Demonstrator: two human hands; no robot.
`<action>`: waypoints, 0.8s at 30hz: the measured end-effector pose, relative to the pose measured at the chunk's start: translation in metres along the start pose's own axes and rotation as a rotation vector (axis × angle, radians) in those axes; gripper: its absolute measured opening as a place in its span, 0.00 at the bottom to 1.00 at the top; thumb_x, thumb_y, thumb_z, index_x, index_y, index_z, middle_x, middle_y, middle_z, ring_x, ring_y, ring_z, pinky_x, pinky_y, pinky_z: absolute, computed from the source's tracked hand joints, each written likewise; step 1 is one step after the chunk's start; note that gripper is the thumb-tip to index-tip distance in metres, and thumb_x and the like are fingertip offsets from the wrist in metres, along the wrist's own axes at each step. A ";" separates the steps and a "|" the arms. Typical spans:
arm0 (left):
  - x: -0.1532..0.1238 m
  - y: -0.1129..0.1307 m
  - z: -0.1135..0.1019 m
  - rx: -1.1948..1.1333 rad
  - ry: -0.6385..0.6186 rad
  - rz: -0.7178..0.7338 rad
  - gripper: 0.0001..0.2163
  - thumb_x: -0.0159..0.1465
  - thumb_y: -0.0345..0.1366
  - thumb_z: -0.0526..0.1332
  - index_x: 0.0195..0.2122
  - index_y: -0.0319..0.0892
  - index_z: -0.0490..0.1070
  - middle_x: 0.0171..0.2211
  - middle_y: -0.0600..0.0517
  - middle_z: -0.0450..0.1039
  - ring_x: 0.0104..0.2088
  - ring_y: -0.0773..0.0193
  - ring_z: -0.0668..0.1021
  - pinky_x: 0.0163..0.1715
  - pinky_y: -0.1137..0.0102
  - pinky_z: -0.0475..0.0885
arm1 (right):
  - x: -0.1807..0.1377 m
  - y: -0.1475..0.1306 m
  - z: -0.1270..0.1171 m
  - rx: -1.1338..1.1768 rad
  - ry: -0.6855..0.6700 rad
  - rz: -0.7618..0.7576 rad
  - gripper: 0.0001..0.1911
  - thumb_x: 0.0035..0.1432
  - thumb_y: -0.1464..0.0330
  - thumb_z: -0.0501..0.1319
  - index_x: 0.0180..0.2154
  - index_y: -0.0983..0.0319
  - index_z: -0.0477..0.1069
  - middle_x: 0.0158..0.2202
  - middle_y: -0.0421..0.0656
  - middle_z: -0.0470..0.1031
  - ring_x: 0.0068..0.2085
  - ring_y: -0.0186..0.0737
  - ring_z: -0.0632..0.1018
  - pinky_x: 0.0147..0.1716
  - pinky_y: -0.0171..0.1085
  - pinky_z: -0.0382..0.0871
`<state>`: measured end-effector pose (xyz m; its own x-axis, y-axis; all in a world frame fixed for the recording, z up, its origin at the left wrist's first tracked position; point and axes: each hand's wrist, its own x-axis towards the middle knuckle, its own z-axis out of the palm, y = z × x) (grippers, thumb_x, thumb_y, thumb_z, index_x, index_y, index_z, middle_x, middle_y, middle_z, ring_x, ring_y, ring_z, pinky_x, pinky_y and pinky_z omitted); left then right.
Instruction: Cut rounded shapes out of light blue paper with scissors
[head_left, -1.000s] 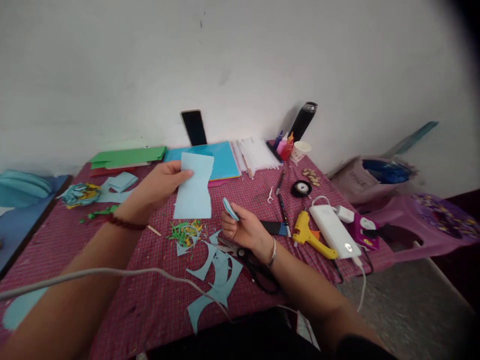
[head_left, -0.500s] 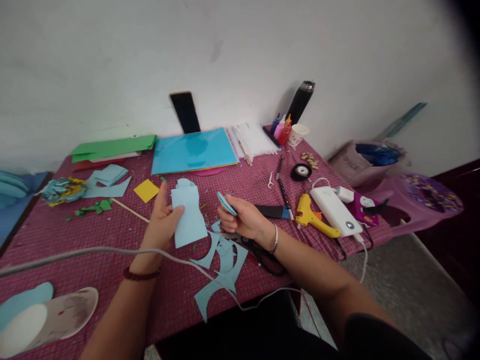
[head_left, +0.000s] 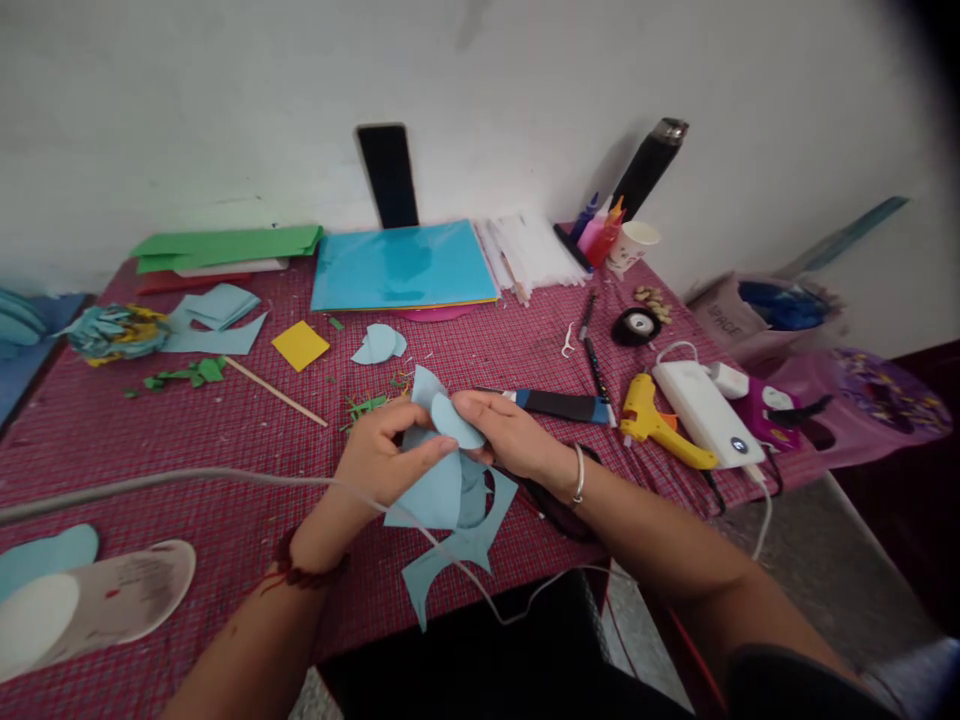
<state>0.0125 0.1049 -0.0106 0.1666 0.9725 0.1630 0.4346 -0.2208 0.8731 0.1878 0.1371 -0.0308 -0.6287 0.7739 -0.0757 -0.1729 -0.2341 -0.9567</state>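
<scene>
Both my hands meet over the scraps, pinching a light-blue rounded paper cutout (head_left: 457, 422). My right hand (head_left: 510, 430) grips its right edge between thumb and fingers. My left hand (head_left: 390, 445) has its thumb against the lower left edge; its other fingers are partly hidden behind paper. Below and left of the cutout is a light-blue paper sheet (head_left: 433, 492); whether it is held or lies on the table I cannot tell. Light-blue paper offcuts (head_left: 469, 548) with curved edges lie beneath my hands. Other rounded light-blue pieces (head_left: 379, 344) rest farther back.
A glue gun (head_left: 660, 425), a white power bank (head_left: 709, 412) and a blue-black handle (head_left: 562, 405) are to the right. A pale cable (head_left: 225, 474) crosses in front of my left wrist. A wooden stick (head_left: 277, 392) and yellow paper square (head_left: 301, 345) lie left; a paper cup (head_left: 135, 608) lies front left.
My hands have come together, and my left hand has moved right onto the cutout in my right hand. Rounded blue pieces now lie where my left hand held the sheet. The view has shifted.
</scene>
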 end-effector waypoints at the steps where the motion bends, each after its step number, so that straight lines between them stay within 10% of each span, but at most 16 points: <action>1: 0.000 -0.001 0.001 -0.008 0.001 0.015 0.12 0.54 0.44 0.65 0.24 0.40 0.73 0.23 0.52 0.70 0.26 0.64 0.71 0.26 0.70 0.64 | 0.000 0.001 0.000 0.037 -0.029 0.014 0.20 0.63 0.56 0.53 0.25 0.62 0.62 0.14 0.31 0.58 0.14 0.25 0.59 0.13 0.27 0.50; 19: -0.002 0.005 0.003 -0.116 -0.030 0.050 0.09 0.55 0.39 0.63 0.22 0.41 0.69 0.22 0.54 0.69 0.25 0.67 0.69 0.26 0.72 0.64 | 0.002 0.006 0.002 0.289 -0.225 0.133 0.20 0.62 0.55 0.54 0.25 0.62 0.62 0.13 0.30 0.59 0.13 0.24 0.58 0.12 0.27 0.50; 24: -0.005 0.001 0.005 -0.210 -0.065 -0.150 0.11 0.57 0.39 0.61 0.21 0.39 0.68 0.21 0.55 0.66 0.23 0.69 0.67 0.24 0.74 0.62 | 0.002 0.007 0.001 0.230 -0.211 0.167 0.22 0.62 0.52 0.53 0.25 0.62 0.61 0.13 0.30 0.56 0.12 0.25 0.56 0.11 0.28 0.50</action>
<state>0.0170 0.0996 -0.0130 0.1738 0.9848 0.0005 0.2664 -0.0475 0.9627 0.1842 0.1363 -0.0370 -0.8012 0.5810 -0.1433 -0.2056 -0.4922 -0.8459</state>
